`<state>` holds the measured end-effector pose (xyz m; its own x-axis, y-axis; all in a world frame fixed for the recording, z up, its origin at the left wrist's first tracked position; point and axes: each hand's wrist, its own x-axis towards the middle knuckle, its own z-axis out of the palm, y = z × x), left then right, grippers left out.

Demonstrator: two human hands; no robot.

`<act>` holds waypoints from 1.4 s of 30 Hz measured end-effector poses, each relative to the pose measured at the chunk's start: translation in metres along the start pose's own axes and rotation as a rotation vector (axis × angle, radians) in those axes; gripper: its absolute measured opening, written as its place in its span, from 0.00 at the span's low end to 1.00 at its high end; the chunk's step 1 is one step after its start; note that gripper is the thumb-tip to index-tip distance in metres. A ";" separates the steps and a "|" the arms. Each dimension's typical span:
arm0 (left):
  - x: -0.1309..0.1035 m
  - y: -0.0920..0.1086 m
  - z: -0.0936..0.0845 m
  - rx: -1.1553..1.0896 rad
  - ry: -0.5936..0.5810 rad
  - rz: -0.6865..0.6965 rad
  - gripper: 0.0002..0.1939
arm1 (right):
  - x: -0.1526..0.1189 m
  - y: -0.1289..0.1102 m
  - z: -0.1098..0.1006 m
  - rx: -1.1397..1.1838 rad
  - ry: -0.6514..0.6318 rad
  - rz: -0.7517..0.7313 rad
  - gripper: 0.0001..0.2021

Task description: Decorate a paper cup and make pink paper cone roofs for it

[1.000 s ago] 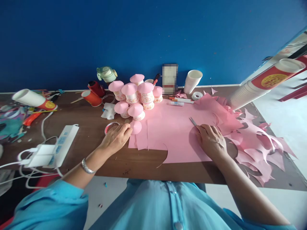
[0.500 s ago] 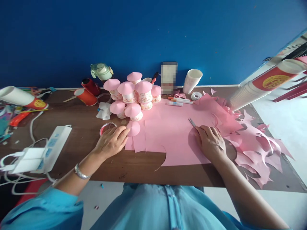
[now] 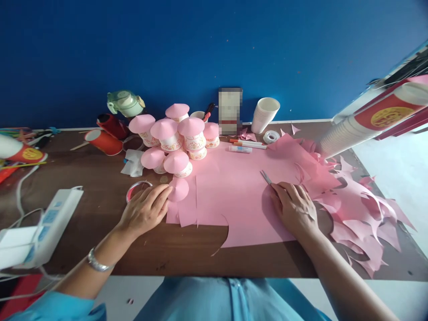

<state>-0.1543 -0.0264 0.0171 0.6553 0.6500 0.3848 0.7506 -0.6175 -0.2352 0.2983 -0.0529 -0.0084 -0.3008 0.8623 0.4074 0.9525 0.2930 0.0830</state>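
My left hand (image 3: 145, 209), wearing a silver bracelet, has its fingers closed at the left edge of a small pink paper cone (image 3: 179, 190). The cone stands over pink paper strips on the table. On the right, my right hand (image 3: 296, 206) is closed around scissors (image 3: 265, 176) and rests on a large pink paper sheet (image 3: 234, 196). Only the blades show, pointing away from me; the handles are hidden under the palm. Just behind the cone stand several small white patterned paper cups (image 3: 194, 141) topped with pink cone roofs (image 3: 165, 128).
Pink paper scraps (image 3: 357, 218) cover the right side. Stacked white cups (image 3: 265, 115), a tape roll (image 3: 271, 136), a glue stick (image 3: 240, 149) and pens (image 3: 249, 144) are at the back. A red cup (image 3: 104, 142) and a power strip (image 3: 56, 227) lie left.
The view has shifted, so things on the left appear farther left and lower. Both hands keep nearly the same places on the cone and the scissors.
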 end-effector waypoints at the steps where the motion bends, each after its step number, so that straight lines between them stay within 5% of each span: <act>1: -0.001 -0.001 0.001 -0.003 0.008 -0.006 0.29 | 0.000 0.000 0.000 0.004 0.001 0.003 0.12; 28: 0.002 -0.015 -0.004 0.016 0.037 0.108 0.22 | 0.003 0.010 0.008 0.168 0.009 0.039 0.11; 36: -0.001 -0.010 0.003 -0.110 -0.038 -0.197 0.29 | 0.005 0.010 0.008 0.176 0.033 0.040 0.10; 42: 0.000 -0.003 0.013 -0.224 -0.106 -0.284 0.31 | 0.007 0.009 0.007 0.183 0.034 0.041 0.09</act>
<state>-0.1552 -0.0191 0.0057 0.4375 0.8444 0.3090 0.8743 -0.4799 0.0736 0.3049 -0.0413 -0.0113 -0.2574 0.8612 0.4383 0.9382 0.3312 -0.0999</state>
